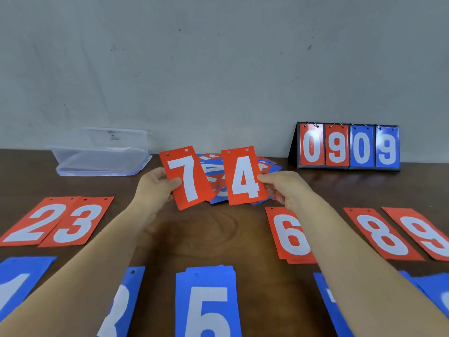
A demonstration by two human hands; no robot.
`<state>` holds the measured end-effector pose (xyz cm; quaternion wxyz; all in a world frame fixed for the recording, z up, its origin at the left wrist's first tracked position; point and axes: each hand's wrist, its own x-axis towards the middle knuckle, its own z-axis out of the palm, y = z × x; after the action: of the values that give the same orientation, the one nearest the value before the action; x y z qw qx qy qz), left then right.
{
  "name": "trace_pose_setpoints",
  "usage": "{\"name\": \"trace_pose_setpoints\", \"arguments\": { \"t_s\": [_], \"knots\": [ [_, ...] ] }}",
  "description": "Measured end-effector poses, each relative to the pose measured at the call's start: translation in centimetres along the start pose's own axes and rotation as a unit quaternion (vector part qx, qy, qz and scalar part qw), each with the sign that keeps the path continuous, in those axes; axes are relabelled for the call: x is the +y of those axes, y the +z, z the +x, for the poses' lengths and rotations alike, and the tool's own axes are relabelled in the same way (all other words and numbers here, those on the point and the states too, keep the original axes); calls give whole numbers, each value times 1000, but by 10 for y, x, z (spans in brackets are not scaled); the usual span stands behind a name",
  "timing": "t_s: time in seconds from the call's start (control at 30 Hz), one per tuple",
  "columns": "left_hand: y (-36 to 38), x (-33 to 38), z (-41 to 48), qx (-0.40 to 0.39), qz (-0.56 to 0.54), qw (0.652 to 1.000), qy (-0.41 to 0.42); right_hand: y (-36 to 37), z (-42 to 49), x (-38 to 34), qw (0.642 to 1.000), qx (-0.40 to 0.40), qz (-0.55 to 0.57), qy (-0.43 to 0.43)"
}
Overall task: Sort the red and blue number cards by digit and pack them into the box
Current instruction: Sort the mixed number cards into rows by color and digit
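The left hand [155, 188] grips a red 7 card [187, 177] by its edge, held up just in front of the loose pile [212, 166] on the desk [194, 229]; the right hand [284, 188] pinches a red 4 card [244, 176] beside it; the clear box [102, 152] sits left of the pile; a blue 5 stack [206, 302] lies nearer than the pile.

Box [102, 152] far left; scoreboard [348, 147] far right.

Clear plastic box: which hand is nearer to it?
Left. The left hand, holding the red 7 card, is front-right of the clear plastic box; the right hand, holding the red 4 card, is farther right.
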<state>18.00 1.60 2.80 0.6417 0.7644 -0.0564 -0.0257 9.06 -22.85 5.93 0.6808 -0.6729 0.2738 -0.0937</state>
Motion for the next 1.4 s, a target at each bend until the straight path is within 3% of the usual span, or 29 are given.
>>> {"name": "trace_pose_setpoints", "arguments": {
  "t_s": [0.43, 0.73, 1.03, 1.4],
  "knots": [
    [-62, -14, -54, -30, 3, 1000, -4, 72, -81, 37, 987, 19, -157, 23],
    [-68, -13, -65, -49, 29, 998, 11, 69, -85, 51, 981, 128, -136, 52],
    [-51, -6, -59, -57, 46, 997, 10, 57, -74, 50, 977, 148, -150, 38],
    [-38, -3, -53, -68, 54, 996, -5, 56, -60, 65, 895, 216, -385, 56]
  ]
}}
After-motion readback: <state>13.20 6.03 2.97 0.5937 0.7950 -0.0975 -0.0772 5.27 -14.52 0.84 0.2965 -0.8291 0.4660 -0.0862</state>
